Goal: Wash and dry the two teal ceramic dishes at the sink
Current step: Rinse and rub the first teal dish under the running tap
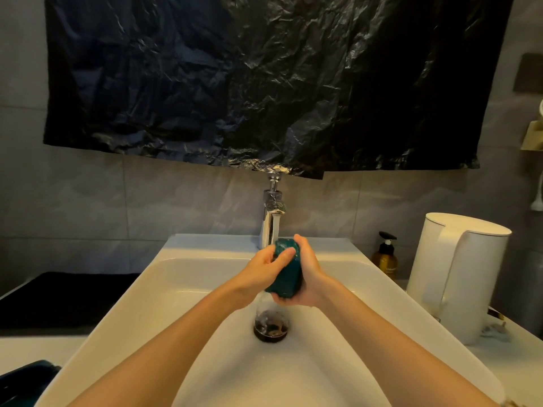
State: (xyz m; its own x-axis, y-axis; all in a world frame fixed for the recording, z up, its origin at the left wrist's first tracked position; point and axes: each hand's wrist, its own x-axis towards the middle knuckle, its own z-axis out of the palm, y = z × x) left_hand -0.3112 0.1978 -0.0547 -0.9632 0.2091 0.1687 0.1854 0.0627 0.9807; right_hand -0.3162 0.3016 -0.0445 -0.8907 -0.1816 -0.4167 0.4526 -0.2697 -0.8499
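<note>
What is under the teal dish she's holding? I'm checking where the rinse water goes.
Below the teal dish lies the white sink basin with its dark drain. The right hand cups the dish's underside, hiding that face.

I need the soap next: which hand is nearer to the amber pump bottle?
Right. The right hand holds the teal dish on the side toward the pump bottle; the left hand grips the dish's far side.
</note>
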